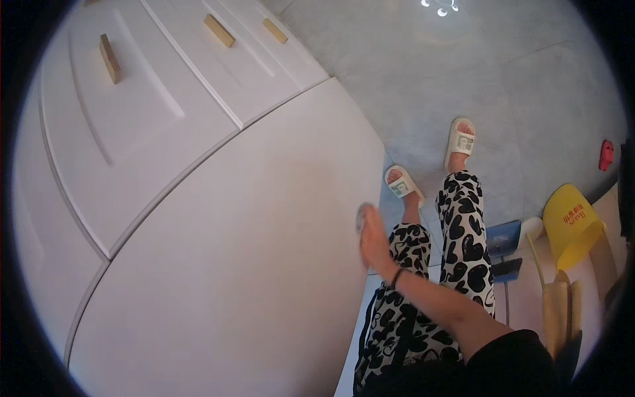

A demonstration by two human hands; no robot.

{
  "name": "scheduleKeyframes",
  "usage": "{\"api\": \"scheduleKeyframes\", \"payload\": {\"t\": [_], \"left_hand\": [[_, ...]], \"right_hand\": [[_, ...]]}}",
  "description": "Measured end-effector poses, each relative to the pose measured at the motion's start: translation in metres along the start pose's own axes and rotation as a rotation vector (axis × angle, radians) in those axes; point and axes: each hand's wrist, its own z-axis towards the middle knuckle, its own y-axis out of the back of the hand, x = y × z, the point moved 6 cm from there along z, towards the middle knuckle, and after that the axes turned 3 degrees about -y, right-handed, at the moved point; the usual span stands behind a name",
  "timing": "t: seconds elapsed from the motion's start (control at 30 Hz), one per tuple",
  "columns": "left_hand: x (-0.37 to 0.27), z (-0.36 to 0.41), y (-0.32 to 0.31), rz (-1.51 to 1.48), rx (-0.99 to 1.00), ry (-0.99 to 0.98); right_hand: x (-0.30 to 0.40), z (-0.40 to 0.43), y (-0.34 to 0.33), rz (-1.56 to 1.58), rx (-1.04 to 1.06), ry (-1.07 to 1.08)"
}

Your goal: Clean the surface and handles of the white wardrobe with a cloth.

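Observation:
My right hand (374, 240) reaches across my body to a plain white side panel (238, 258) of a cabinet. Under its fingers, against the panel near its right edge, is a small grey wad (363, 213), perhaps a cloth or scrubber; blur hides its exact kind. A dark band circles the wrist. Beyond the panel's upper-left edge are white cabinet doors (144, 134) with raised mouldings. They carry wooden handles, one (110, 58) at the left and another (219, 31) farther right. My left hand is out of view.
My feet, in cream slides (460, 136), stand on a grey floor (421, 89) beside the panel. At the right are a blue dustpan (503, 238), a brush (506, 270) and a yellow container-like object (568, 218) bearing writing. A red object (606, 155) lies farther right.

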Motion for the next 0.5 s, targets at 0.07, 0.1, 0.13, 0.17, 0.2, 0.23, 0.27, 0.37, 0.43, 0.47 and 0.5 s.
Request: {"api": "scheduleKeyframes", "payload": {"t": [0.07,0.1,0.13,0.17,0.2,0.23,0.27,0.37,0.43,0.47,0.5], "left_hand": [[0.005,-0.004,0.002,-0.008,0.001,-0.003],[0.006,-0.004,0.0,-0.025,0.006,-0.011],[0.008,-0.005,0.0,-0.031,0.006,-0.013],[0.011,-0.006,0.001,-0.03,0.005,-0.01],[0.012,-0.004,-0.003,-0.046,0.009,-0.016],[0.012,-0.001,-0.007,-0.059,0.013,-0.024],[0.011,0.001,-0.012,-0.069,0.015,-0.032],[0.01,0.01,-0.025,-0.063,0.008,-0.036],[0.003,0.007,-0.037,-0.049,-0.001,-0.018],[0.0,0.005,-0.039,-0.031,-0.013,0.0],[-0.004,0.008,-0.051,-0.043,-0.009,-0.001]], "right_hand": [[0.101,-0.029,0.018,0.138,0.195,0.111],[0.153,-0.045,0.035,0.192,0.065,0.344],[0.2,-0.054,0.047,0.329,0.172,0.459],[0.241,-0.066,0.053,0.418,0.242,0.572],[0.271,-0.065,0.063,0.507,0.294,0.679],[0.29,-0.059,0.067,0.598,0.347,0.785],[0.299,-0.043,0.06,0.579,0.363,0.879],[0.305,0.05,0.032,0.537,0.089,0.939],[0.275,0.142,-0.002,0.506,-0.185,0.861],[0.262,0.182,-0.005,0.472,-0.222,0.79],[0.23,0.226,-0.014,0.42,-0.35,0.781]]}}
